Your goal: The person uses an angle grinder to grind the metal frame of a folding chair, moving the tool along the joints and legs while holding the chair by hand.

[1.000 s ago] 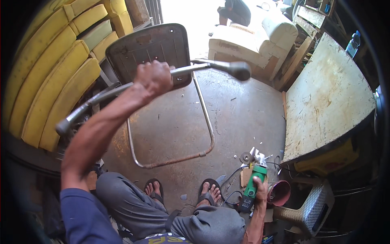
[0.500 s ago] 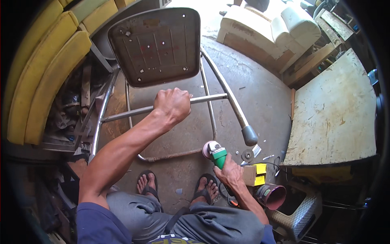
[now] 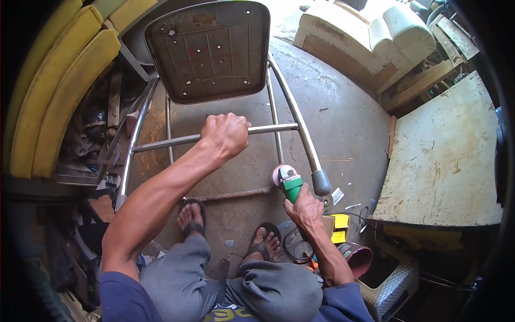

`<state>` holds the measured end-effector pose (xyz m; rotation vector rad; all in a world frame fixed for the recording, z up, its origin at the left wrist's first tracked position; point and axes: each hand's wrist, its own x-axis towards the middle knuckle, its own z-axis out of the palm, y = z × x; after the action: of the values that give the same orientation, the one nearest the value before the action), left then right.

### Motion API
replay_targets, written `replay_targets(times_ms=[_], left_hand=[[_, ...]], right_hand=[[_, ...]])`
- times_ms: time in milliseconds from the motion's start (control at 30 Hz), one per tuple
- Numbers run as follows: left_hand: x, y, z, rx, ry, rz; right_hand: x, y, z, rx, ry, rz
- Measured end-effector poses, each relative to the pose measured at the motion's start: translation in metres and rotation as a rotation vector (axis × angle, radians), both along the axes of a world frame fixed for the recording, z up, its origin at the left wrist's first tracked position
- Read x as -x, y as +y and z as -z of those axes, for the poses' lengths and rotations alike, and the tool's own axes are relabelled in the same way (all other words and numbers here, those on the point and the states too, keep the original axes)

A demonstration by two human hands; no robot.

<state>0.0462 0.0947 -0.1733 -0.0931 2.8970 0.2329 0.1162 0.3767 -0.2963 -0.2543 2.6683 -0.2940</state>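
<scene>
My left hand is wrapped round the crossbar of a metal chair frame, which lies tipped over on the floor. The chair's brown seat or back panel, scratched and pierced with small holes, faces me at the far end. In my right hand is a green angle grinder. Its pinkish disc meets the frame's lower tube near the right corner, and thin sparks fly off to the right. A grey rubber foot caps the leg just right of the disc.
Yellow cushions are stacked at the left. A worn pale board leans at the right, with an old sofa behind it. Near my right arm are a yellow-and-brown box, a round can, a cable and a patterned stool.
The grinder has moved up from the bottom rail to the tube's corner, and sparks now show. My left foot has shifted on the floor. My left hand keeps its grip on the crossbar.
</scene>
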Motion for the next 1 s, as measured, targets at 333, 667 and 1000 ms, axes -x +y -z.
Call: replay_targets(times_ms=[333,667,1000], left_hand=[[0.007,-0.009,-0.021,0.017,-0.092,-0.017],[0.004,-0.008,-0.05,0.034,0.016,0.065],[-0.006,-0.005,-0.07,0.037,0.047,0.078]], right_hand=[[-0.009,-0.008,0.013,0.124,-0.017,0.153],[-0.044,0.017,0.036,0.227,0.094,0.252],[-0.036,0.018,0.022,0.263,-0.162,0.476]])
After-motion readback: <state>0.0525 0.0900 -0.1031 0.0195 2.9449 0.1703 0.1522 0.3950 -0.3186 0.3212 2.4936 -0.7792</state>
